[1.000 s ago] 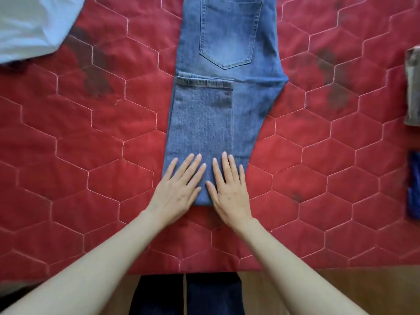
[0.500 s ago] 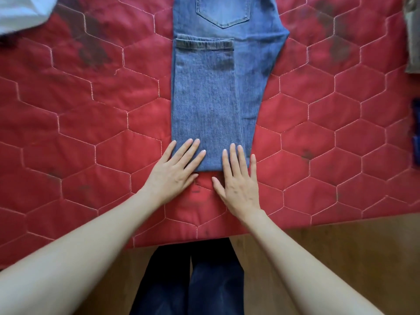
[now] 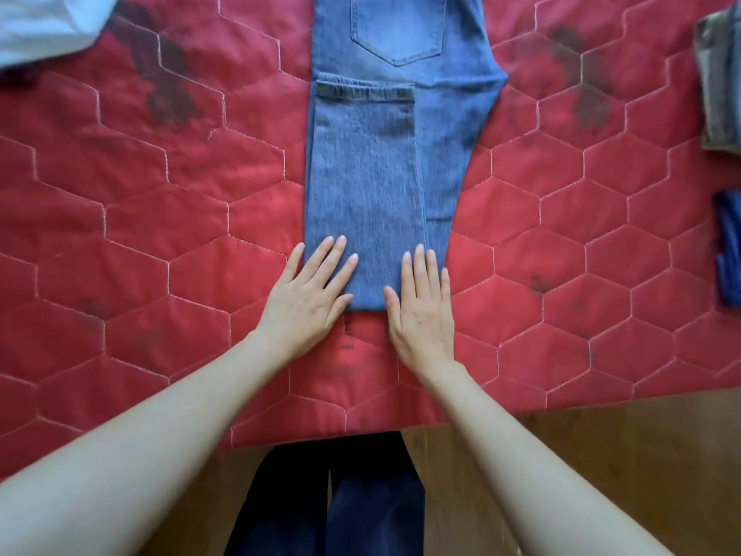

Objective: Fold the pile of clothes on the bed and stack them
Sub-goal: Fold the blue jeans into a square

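A red quilted bedspread [image 3: 160, 234] is covering the bed, with blue jeans [image 3: 377, 174] lying folded at its middle (back pocket up). The left hand [image 3: 306, 302] and right hand [image 3: 423, 311] are pressing flat, fingers spread, on the near fold.

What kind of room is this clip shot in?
Most likely a bedroom at home: a red quilted bed cover spread over a wooden floor, with blue jeans laid out on it and folded garments set aside at the right edge.
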Tool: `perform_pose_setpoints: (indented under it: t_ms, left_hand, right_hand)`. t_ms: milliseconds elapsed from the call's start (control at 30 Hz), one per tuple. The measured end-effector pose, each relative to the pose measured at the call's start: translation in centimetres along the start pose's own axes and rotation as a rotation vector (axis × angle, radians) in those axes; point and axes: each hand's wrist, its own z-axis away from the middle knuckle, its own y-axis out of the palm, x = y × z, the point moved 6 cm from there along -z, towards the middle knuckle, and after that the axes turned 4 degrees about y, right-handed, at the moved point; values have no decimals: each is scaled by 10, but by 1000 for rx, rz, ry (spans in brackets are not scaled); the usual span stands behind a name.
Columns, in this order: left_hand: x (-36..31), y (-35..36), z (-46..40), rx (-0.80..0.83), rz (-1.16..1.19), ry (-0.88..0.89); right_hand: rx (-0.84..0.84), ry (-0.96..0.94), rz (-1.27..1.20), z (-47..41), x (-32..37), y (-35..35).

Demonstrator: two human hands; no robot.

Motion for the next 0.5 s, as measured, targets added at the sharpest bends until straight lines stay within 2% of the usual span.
perform_pose_setpoints:
  t_ms: [100, 300, 500]
  left_hand:
    - [17, -9, -34, 7, -22, -51]
    - [69, -26, -114, -11, -84, -124]
    - [98, -35, -151, -4, -159, -108]
  right_hand:
    - [0, -77, -13, -63, 12, -12]
    - [-44, -76, 26, -191, 23, -42]
    - [-171, -149, 86, -236, 24, -67]
